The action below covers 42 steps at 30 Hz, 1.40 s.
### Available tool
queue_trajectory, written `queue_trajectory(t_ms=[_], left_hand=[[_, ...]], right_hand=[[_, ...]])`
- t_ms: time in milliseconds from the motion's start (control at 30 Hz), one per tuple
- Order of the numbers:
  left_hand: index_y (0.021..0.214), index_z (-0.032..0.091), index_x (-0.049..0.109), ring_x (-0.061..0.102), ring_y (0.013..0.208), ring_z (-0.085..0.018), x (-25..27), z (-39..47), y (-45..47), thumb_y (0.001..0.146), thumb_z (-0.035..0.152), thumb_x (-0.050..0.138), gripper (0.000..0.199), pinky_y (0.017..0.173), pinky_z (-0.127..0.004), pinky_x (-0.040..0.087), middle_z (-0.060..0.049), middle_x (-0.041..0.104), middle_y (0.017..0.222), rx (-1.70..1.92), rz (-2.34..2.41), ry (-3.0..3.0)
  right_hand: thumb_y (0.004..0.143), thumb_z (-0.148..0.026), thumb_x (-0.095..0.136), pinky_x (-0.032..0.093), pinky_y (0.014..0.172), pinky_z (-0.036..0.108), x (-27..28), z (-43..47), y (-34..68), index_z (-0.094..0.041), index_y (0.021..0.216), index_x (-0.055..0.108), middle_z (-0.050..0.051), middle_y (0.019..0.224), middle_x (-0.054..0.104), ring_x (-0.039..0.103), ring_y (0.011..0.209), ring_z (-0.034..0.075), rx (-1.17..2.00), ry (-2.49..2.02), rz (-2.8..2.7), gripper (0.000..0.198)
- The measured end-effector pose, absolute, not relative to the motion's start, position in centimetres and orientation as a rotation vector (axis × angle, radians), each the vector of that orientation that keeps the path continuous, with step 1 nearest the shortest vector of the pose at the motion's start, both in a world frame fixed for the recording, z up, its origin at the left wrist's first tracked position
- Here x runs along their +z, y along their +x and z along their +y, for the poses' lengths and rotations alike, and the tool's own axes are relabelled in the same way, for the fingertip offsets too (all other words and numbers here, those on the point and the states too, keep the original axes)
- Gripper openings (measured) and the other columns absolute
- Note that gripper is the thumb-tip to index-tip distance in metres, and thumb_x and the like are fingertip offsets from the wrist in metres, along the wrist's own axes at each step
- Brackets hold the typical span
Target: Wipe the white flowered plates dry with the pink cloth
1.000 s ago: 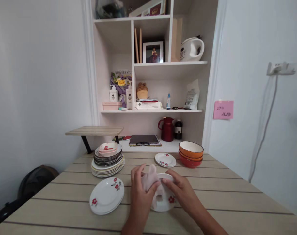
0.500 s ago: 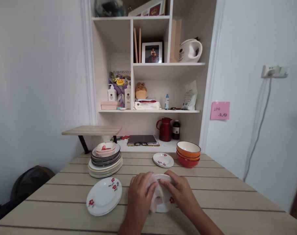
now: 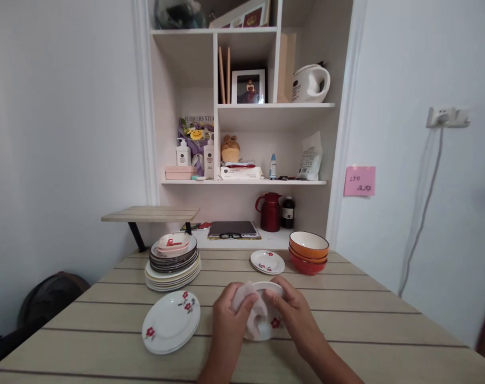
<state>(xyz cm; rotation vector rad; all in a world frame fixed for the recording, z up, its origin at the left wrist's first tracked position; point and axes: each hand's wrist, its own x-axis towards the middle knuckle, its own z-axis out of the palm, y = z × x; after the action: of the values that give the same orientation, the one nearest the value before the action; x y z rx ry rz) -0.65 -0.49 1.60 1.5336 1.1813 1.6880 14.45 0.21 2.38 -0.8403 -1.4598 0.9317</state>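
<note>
Head view: the left grip (image 3: 231,314) pinches a pale cloth (image 3: 259,313) against a flowered plate (image 3: 269,332) over the bench (image 3: 346,325); the right grip (image 3: 297,310) clasps its rim; stacked plates (image 3: 170,323) lie left, smaller plates (image 3: 267,262) and nested bowls (image 3: 309,246) beyond.

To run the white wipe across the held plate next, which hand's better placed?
Left, I'd say: the left hand pinches the white wipe over the plate. The right hand grips the plate's right side, thumb on its face, so seems better suited to steadying.
</note>
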Motion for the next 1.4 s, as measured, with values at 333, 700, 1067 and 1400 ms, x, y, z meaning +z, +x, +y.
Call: queue_trajectory(t_ms=[333,700,1067,1400], left_hand=[[0.078,0.016,0.067,0.055,0.062,-0.015,1.9,-0.3,-0.7,0.070,0.037,0.070,0.022,0.058,-0.020,0.046,0.000,0.064,0.067,1.717,1.120,1.354],[0.088,0.016,0.071,0.064,0.071,-0.020,2.1,-0.7,-1.1,0.079,0.034,0.064,0.021,0.064,-0.026,0.050,-0.006,0.073,0.078,1.798,1.220,1.439],[0.091,0.021,0.067,0.063,0.077,-0.021,0.7,-0.5,-1.0,0.085,0.028,0.064,0.010,0.069,-0.031,0.051,-0.004,0.070,0.082,1.993,1.244,2.257],[0.087,0.019,0.067,0.065,0.074,-0.019,0.7,-0.3,-1.1,0.081,0.029,0.068,0.011,0.068,-0.028,0.051,-0.003,0.069,0.078,1.928,1.273,2.123]], right_hand=[[0.078,-0.047,0.066,0.046,0.060,0.026,2.7,-0.1,13.4,-0.021,0.101,0.062,0.001,0.084,0.069,0.059,0.068,0.018,1.193,-0.717,-1.167,0.035],[0.083,-0.043,0.061,0.050,0.076,0.035,2.6,0.2,14.1,-0.021,0.113,0.060,0.007,0.103,0.069,0.063,0.089,0.026,0.763,-0.952,-1.475,0.037],[0.092,-0.025,0.048,0.047,0.079,0.035,2.2,0.7,14.9,-0.027,0.102,0.061,0.004,0.094,0.068,0.062,0.089,0.023,0.024,-0.926,-1.913,0.016],[0.094,-0.036,0.043,0.035,0.058,0.025,2.2,0.3,14.4,-0.022,0.073,0.044,-0.002,0.068,0.049,0.048,0.064,0.016,0.346,-0.988,-1.839,0.025]])
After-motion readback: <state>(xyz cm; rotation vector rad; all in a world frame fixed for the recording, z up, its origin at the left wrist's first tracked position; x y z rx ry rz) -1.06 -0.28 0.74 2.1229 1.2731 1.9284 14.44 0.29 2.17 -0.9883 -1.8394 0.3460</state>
